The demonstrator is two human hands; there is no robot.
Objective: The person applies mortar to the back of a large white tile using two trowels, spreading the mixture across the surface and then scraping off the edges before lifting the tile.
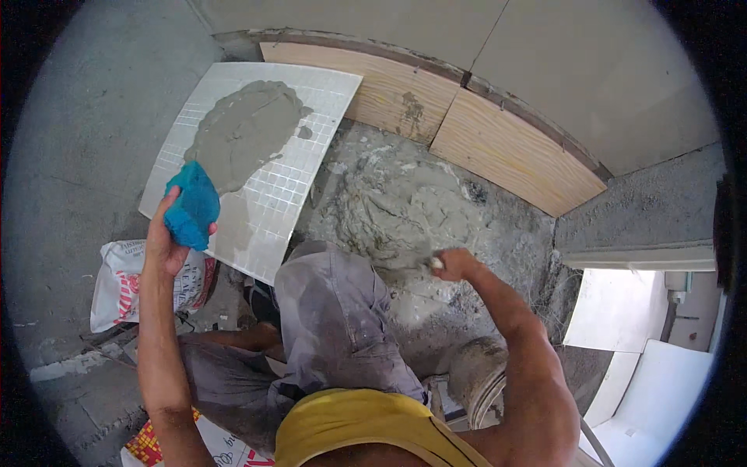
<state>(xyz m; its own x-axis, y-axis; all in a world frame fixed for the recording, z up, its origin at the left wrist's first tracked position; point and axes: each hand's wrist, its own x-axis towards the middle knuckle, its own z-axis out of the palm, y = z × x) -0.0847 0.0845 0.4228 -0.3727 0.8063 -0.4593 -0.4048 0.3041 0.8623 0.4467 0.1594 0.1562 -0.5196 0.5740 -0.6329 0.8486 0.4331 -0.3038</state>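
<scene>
My left hand (165, 240) is closed around a bright blue sponge (194, 208), held up before the lower left edge of a large tile (268, 222). The tile's white gridded back faces up, with a thick patch of grey mortar (249, 128) on it. On the floor ahead of my knee lies a wet heap of mortar (397, 214). Low over its near right edge, my right hand (457, 265) grips the pale handle of a trowel (437, 264). Its blade is blurred against the mortar and hard to make out.
Two plywood boards (498, 148) lean along the far wall. A white printed bag (117, 284) stands at the left, another bag (226, 440) below it. A dirty bucket (475, 373) sits by my right elbow. White panels (618, 307) are at the far right.
</scene>
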